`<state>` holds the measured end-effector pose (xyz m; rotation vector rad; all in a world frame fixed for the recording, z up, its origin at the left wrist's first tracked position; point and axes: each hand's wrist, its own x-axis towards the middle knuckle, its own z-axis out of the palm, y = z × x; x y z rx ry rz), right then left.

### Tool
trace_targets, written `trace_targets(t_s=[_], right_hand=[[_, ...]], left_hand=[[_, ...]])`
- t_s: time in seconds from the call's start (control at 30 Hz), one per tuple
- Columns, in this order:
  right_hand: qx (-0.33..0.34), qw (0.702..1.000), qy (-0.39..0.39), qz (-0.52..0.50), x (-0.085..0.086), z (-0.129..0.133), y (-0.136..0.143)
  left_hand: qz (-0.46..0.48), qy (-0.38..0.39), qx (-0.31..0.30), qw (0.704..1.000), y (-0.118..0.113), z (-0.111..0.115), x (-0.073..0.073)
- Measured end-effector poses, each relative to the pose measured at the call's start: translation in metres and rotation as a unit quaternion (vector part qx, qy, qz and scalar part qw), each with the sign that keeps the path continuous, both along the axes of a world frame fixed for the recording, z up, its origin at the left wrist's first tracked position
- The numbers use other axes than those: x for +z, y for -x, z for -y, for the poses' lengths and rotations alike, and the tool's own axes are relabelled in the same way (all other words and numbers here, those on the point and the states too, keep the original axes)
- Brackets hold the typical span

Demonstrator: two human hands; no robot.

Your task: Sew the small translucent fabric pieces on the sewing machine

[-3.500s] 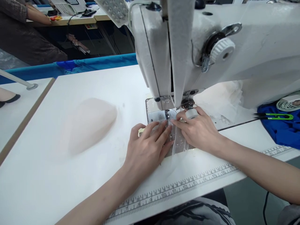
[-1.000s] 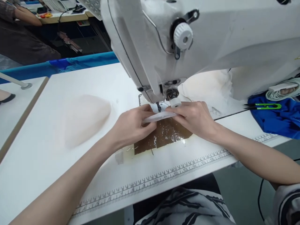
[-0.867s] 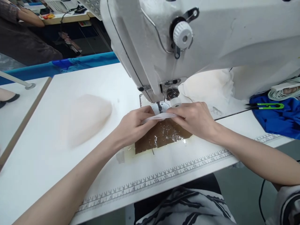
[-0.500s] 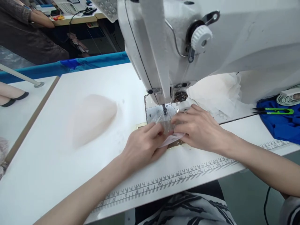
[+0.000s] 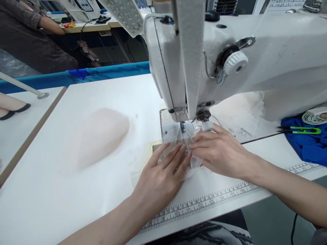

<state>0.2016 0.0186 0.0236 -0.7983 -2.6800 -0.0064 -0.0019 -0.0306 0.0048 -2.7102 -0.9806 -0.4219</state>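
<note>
A piece of thin, sheer white fabric (image 5: 195, 162) lies under the presser foot (image 5: 182, 127) of a white sewing machine (image 5: 173, 75). My left hand (image 5: 159, 178) rests flat on this fabric in front of the foot, its fingers stretched out and a little apart. Close by on the right, my right hand (image 5: 221, 153) has its fingers bent together and pinches the fabric's edge beside the foot. Part of the metal needle plate (image 5: 167, 127) shows beyond my left fingertips. The fabric under both palms is hidden.
On the left of the white table (image 5: 122, 92) lies a pale sheer fabric piece (image 5: 104, 136). More sheer fabric (image 5: 240, 112) is bunched behind the machine. Green thread snips (image 5: 304, 130) rest on blue cloth (image 5: 306, 146) at right. A printed ruler (image 5: 194, 207) follows the front edge. Another person (image 5: 28, 44) stands at upper left.
My left hand has gone from a bent-finger grip on the fabric to lying flat with fingers extended. The raised fabric fold between my hands now lies flatter. The camera view has shifted slightly.
</note>
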Motion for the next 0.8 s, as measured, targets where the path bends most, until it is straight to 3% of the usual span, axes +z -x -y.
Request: trace_targets(t_s=[0.8], right_hand=[[-0.038,0.996,-0.071,-0.039,-0.018,-0.018,0.003]], left_hand=[[0.032,-0.011,0.043,0.998,-0.001,-0.029,-0.006]])
